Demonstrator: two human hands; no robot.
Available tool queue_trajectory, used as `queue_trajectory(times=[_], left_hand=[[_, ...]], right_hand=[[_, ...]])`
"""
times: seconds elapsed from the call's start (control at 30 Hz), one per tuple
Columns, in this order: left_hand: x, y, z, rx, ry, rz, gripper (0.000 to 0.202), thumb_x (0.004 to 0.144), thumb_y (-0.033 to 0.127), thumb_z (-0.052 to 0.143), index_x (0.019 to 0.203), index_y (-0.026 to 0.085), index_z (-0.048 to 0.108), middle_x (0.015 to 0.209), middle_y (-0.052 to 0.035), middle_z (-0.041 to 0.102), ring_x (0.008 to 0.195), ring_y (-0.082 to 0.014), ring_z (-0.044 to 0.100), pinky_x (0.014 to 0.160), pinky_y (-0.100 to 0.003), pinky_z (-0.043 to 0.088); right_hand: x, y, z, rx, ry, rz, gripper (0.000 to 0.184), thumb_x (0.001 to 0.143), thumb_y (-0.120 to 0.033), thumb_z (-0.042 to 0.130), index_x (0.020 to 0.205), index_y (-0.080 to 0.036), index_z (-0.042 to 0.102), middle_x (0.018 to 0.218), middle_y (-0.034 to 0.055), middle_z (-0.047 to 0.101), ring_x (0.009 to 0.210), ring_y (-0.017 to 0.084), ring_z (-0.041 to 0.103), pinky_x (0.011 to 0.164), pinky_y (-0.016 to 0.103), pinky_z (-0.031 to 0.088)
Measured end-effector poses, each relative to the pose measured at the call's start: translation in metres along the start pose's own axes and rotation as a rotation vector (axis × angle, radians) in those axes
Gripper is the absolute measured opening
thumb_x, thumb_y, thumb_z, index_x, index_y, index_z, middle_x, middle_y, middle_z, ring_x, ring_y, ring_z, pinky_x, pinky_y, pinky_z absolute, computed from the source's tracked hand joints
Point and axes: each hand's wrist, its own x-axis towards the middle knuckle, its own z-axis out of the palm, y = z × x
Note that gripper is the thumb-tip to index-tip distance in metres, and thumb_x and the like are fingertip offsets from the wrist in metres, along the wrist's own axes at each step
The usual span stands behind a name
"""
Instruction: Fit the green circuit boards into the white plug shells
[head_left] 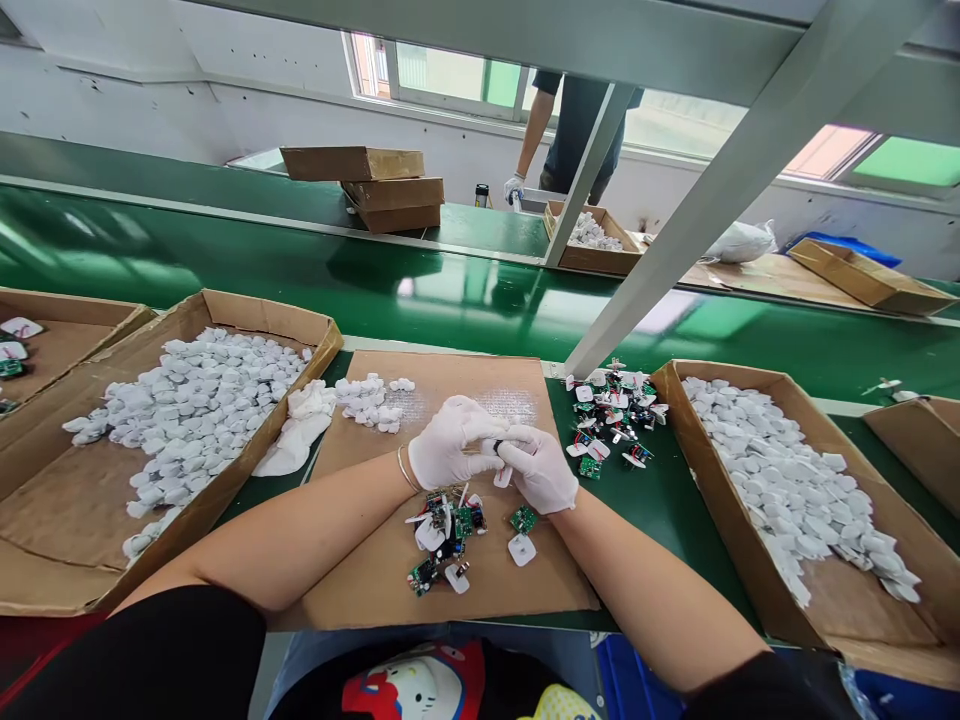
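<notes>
My left hand (pixel 452 446) and my right hand (pixel 538 472), both in white gloves, meet above a cardboard sheet (pixel 360 560). Their fingers are pinched together around a small white plastic part (pixel 503 478) with a dark bit at its top; the fingers cover most of it. Below my left hand lies a cluster of small green circuit boards (pixel 442 535) with white plastic pieces and wires. Under my right hand sit a single green board (pixel 523 519) and a white square piece (pixel 521 549). A small pile of white parts (pixel 371 400) rests at the sheet's far left.
Cardboard trays of white parts stand left (pixel 217 400) and right (pixel 787 480). More board assemblies (pixel 611 410) lie beside the right tray. A white glove (pixel 296 430) is by the left tray. A slanted metal post (pixel 690 220) rises ahead; a person (pixel 577 130) stands beyond.
</notes>
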Motion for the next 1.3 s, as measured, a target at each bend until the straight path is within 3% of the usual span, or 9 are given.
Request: queue_trajectory(times=[0.13, 0.3, 0.53, 0.67, 0.87, 1.0, 1.1, 1.2, 1.3], left_hand=[[-0.001, 0.000, 0.002, -0.028, -0.043, -0.028, 0.044, 0.086, 0.057, 0.055, 0.112, 0.023, 0.064, 0.084, -0.0034, 0.071, 0.077, -0.0164, 0.063, 0.080, -0.033, 0.043], [-0.008, -0.004, 0.005, -0.026, 0.054, -0.128, 0.070, 0.072, 0.065, 0.066, 0.125, 0.019, 0.057, 0.098, -0.0081, 0.068, 0.095, -0.0233, 0.061, 0.091, -0.039, 0.043], [-0.013, -0.013, 0.006, 0.003, -0.009, -0.099, 0.058, 0.074, 0.055, 0.070, 0.120, 0.022, 0.060, 0.097, -0.0046, 0.072, 0.090, -0.0192, 0.065, 0.099, -0.040, 0.038], [-0.011, -0.009, 0.005, 0.024, 0.033, -0.124, 0.056, 0.072, 0.054, 0.072, 0.116, 0.020, 0.062, 0.096, -0.0057, 0.072, 0.092, -0.0208, 0.064, 0.097, -0.041, 0.042], [-0.007, -0.006, 0.001, -0.073, 0.062, -0.157, 0.065, 0.068, 0.054, 0.075, 0.120, 0.018, 0.061, 0.117, -0.0129, 0.067, 0.106, -0.0259, 0.062, 0.095, -0.042, 0.047], [-0.009, -0.011, 0.002, -0.155, 0.068, -0.126, 0.044, 0.068, 0.049, 0.077, 0.102, 0.022, 0.069, 0.115, -0.0106, 0.069, 0.105, -0.0248, 0.063, 0.094, -0.043, 0.049], [-0.010, -0.009, 0.005, -0.220, 0.109, -0.149, 0.044, 0.061, 0.046, 0.083, 0.094, 0.020, 0.068, 0.111, -0.0116, 0.070, 0.101, -0.0245, 0.065, 0.091, -0.042, 0.050], [-0.008, -0.003, 0.007, -0.232, 0.146, -0.131, 0.053, 0.060, 0.044, 0.085, 0.101, 0.019, 0.063, 0.113, -0.0143, 0.068, 0.104, -0.0256, 0.065, 0.091, -0.042, 0.050], [-0.005, 0.000, 0.008, -0.217, 0.164, -0.022, 0.052, 0.064, 0.042, 0.083, 0.106, 0.021, 0.061, 0.110, -0.0130, 0.070, 0.101, -0.0236, 0.067, 0.088, -0.040, 0.052]], right_hand=[[0.000, -0.002, 0.001, -0.011, -0.008, -0.011, 0.020, 0.073, -0.033, 0.071, 0.080, -0.016, 0.065, 0.063, -0.0002, 0.064, 0.042, 0.012, 0.056, 0.044, 0.026, 0.046], [0.000, -0.004, 0.002, -0.035, -0.013, -0.030, 0.019, 0.078, -0.035, 0.066, 0.078, -0.017, 0.063, 0.075, 0.0020, 0.064, 0.056, 0.013, 0.058, 0.052, 0.027, 0.048], [0.002, -0.006, -0.001, -0.066, -0.058, -0.001, 0.029, 0.073, -0.043, 0.069, 0.082, -0.016, 0.064, 0.067, -0.0001, 0.063, 0.047, 0.014, 0.058, 0.051, 0.028, 0.046], [0.003, -0.004, 0.000, -0.046, -0.047, -0.022, 0.027, 0.075, -0.043, 0.067, 0.075, -0.017, 0.063, 0.057, -0.0010, 0.059, 0.047, 0.013, 0.054, 0.052, 0.028, 0.044], [0.002, 0.000, 0.002, 0.100, -0.066, 0.013, 0.031, 0.077, -0.047, 0.067, 0.080, -0.017, 0.063, 0.081, 0.0042, 0.062, 0.062, 0.014, 0.054, 0.054, 0.027, 0.044], [0.002, 0.000, 0.001, 0.017, -0.109, 0.061, 0.037, 0.081, -0.052, 0.062, 0.076, -0.016, 0.060, 0.066, 0.0024, 0.058, 0.053, 0.012, 0.050, 0.053, 0.026, 0.041], [0.002, -0.001, 0.000, -0.045, -0.121, 0.079, 0.039, 0.083, -0.054, 0.058, 0.072, -0.016, 0.059, 0.057, 0.0011, 0.054, 0.051, 0.012, 0.047, 0.053, 0.026, 0.038], [0.001, -0.003, 0.001, -0.083, -0.133, 0.059, 0.040, 0.086, -0.053, 0.055, 0.069, -0.017, 0.057, 0.053, -0.0014, 0.049, 0.050, 0.011, 0.042, 0.054, 0.025, 0.037], [-0.001, -0.002, 0.003, -0.179, -0.089, 0.046, 0.044, 0.087, -0.057, 0.051, 0.068, -0.017, 0.056, 0.054, -0.0018, 0.047, 0.050, 0.011, 0.039, 0.051, 0.025, 0.034]])
